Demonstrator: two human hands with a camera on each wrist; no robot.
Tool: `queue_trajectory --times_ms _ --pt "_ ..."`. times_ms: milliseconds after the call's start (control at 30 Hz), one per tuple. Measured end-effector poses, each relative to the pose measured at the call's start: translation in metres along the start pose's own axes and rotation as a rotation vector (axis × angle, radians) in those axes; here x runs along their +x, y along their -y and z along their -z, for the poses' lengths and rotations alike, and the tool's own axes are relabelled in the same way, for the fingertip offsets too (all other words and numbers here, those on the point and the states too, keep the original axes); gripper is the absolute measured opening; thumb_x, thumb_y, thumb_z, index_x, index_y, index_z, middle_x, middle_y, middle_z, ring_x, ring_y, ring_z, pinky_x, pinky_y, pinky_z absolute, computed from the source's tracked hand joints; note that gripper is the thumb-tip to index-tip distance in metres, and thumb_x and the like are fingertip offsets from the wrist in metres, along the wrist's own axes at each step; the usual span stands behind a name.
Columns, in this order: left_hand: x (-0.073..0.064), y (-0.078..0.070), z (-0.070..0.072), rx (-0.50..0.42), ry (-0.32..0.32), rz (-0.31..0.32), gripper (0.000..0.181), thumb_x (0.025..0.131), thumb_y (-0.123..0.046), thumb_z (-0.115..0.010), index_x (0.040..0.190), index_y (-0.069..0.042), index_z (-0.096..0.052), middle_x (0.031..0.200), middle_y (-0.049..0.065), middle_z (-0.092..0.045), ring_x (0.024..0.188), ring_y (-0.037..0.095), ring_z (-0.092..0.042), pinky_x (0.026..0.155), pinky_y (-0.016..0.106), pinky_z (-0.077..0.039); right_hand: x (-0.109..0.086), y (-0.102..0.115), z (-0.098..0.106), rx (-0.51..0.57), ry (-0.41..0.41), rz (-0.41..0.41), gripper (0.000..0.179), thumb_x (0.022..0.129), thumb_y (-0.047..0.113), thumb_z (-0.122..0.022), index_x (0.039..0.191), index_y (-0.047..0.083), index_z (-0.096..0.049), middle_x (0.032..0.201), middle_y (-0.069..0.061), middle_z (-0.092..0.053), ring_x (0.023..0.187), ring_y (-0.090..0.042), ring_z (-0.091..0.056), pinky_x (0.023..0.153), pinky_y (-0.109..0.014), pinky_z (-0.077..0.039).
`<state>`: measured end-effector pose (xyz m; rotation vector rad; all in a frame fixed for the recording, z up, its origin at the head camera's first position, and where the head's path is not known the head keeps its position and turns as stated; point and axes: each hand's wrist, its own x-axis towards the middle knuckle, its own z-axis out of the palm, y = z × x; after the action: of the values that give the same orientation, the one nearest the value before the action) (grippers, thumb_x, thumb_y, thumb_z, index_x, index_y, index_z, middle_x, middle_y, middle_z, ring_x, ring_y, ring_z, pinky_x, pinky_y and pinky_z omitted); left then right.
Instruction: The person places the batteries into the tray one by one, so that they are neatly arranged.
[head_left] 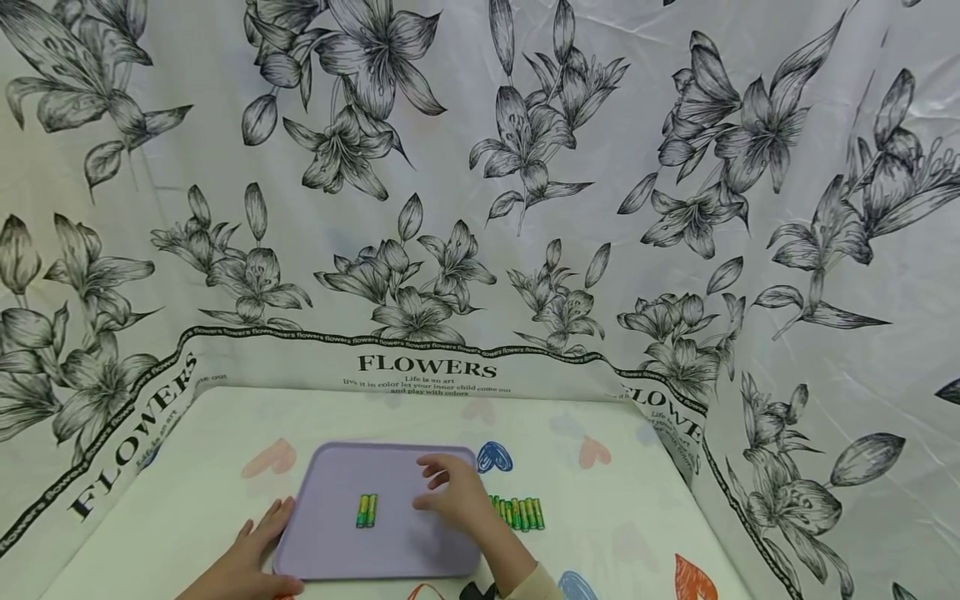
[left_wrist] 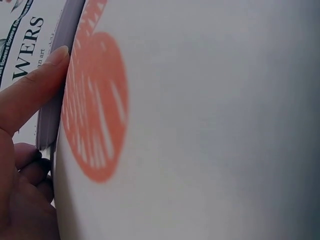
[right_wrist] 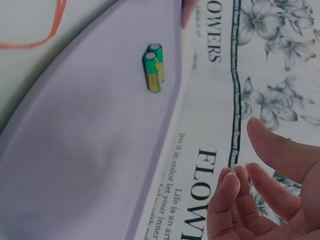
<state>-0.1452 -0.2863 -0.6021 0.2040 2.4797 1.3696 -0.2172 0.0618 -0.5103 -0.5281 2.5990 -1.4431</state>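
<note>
A light purple tray (head_left: 330, 479) lies on the table, with two green-and-yellow batteries (head_left: 367, 511) side by side left of its middle. My left hand (head_left: 243, 560) is at the tray's left edge, fingers spread along the side and thumb near the front corner. In the left wrist view its thumb (left_wrist: 37, 87) lies against the tray's side. Over the right part of the tray hovers my right hand (head_left: 456, 493), with nothing between the parted thumb and fingers (right_wrist: 230, 200). Beyond its wrist, a row of several similar batteries (head_left: 527, 514) lies right of the tray, partly hidden.
The white tablecloth (head_left: 622, 467) carries printed hearts. A curtain with black flower drawings (head_left: 420, 275) hangs behind and along both sides. Near the front edge, a small black object (head_left: 477, 592) shows beside the right sleeve (head_left: 536, 585).
</note>
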Motion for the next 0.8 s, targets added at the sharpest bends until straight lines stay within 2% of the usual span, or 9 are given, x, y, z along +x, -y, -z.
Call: queue_trajectory --times_ms 167,300,400,467,533,633,667,700,800 --pt "-0.001 -0.001 -0.001 0.02 -0.002 0.017 0.123 0.072 -0.027 -0.091 0.158 0.006 -0.011 0.16 0.038 0.004 0.145 0.058 0.013 0.112 0.07 0.021 -0.005 -0.007 0.014 0.0 -0.04 0.009 0.055 0.073 0.007 -0.089 0.124 0.013 -0.07 0.105 -0.003 -0.071 0.09 -0.012 -0.065 0.072 -0.024 -0.054" --pt "0.0 -0.001 -0.003 -0.006 -0.015 0.033 0.127 0.069 -0.03 -0.091 0.159 0.004 -0.01 0.162 0.034 0.005 0.15 0.036 0.018 0.115 0.055 0.028 -0.009 -0.012 0.021 0.011 -0.054 0.011 0.055 0.073 0.007 -0.089 0.124 0.012 -0.069 0.109 -0.009 -0.071 0.091 -0.016 -0.066 0.072 -0.025 -0.054" --pt "0.001 -0.003 -0.003 0.0 -0.017 0.056 0.127 0.068 -0.031 -0.092 0.16 0.002 -0.01 0.163 0.033 0.005 0.148 0.04 0.021 0.115 0.058 0.027 -0.012 -0.015 0.027 0.004 -0.06 -0.001 0.054 0.073 0.007 -0.089 0.123 0.012 -0.07 0.111 -0.01 -0.071 0.093 -0.017 -0.067 0.072 -0.026 -0.055" --pt "0.001 -0.005 -0.002 0.023 -0.015 0.068 0.127 0.068 -0.031 -0.092 0.16 0.002 -0.01 0.162 0.035 0.004 0.146 0.054 0.018 0.114 0.066 0.022 -0.014 -0.018 0.031 0.0 -0.063 -0.006 0.054 0.073 0.006 -0.089 0.123 0.012 -0.07 0.113 -0.01 -0.072 0.094 -0.018 -0.067 0.071 -0.027 -0.055" --pt "0.002 -0.004 -0.002 0.031 -0.008 0.078 0.126 0.069 -0.03 -0.091 0.16 0.002 -0.01 0.162 0.036 0.004 0.144 0.06 0.016 0.112 0.071 0.02 -0.016 -0.021 0.036 0.004 -0.067 -0.011 0.054 0.074 0.006 -0.088 0.125 0.012 -0.069 0.116 -0.01 -0.072 0.095 -0.018 -0.068 0.071 -0.027 -0.056" --pt "0.002 -0.002 -0.001 0.023 0.004 0.067 0.124 0.072 -0.028 -0.09 0.159 0.004 -0.009 0.161 0.037 0.005 0.145 0.059 0.014 0.111 0.072 0.02 -0.018 -0.025 0.043 0.005 -0.071 -0.023 0.056 0.075 0.008 -0.088 0.128 0.011 -0.068 0.119 -0.01 -0.071 0.098 -0.018 -0.067 0.073 -0.028 -0.057" --pt "0.002 -0.001 -0.001 0.016 0.005 0.057 0.123 0.072 -0.028 -0.09 0.159 0.005 -0.009 0.161 0.037 0.005 0.146 0.057 0.014 0.112 0.071 0.021 -0.018 -0.026 0.045 0.007 -0.072 -0.028 0.057 0.076 0.008 -0.087 0.129 0.011 -0.067 0.119 -0.01 -0.071 0.098 -0.018 -0.067 0.074 -0.028 -0.057" --pt "0.001 0.0 -0.001 0.013 0.005 0.05 0.123 0.073 -0.028 -0.09 0.159 0.005 -0.009 0.161 0.037 0.005 0.149 0.045 0.019 0.112 0.07 0.022 -0.018 -0.027 0.048 0.005 -0.073 -0.025 0.057 0.076 0.008 -0.087 0.129 0.01 -0.067 0.119 -0.01 -0.071 0.099 -0.019 -0.068 0.074 -0.029 -0.058" --pt "0.001 0.003 -0.001 0.002 -0.001 0.015 0.122 0.073 -0.029 -0.09 0.158 0.006 -0.009 0.16 0.038 0.005 0.144 0.0 0.022 0.112 0.068 0.024 -0.018 -0.03 0.055 0.003 -0.068 -0.023 0.057 0.078 0.008 -0.086 0.131 0.007 -0.066 0.122 -0.012 -0.069 0.102 -0.021 -0.068 0.077 -0.029 -0.059"
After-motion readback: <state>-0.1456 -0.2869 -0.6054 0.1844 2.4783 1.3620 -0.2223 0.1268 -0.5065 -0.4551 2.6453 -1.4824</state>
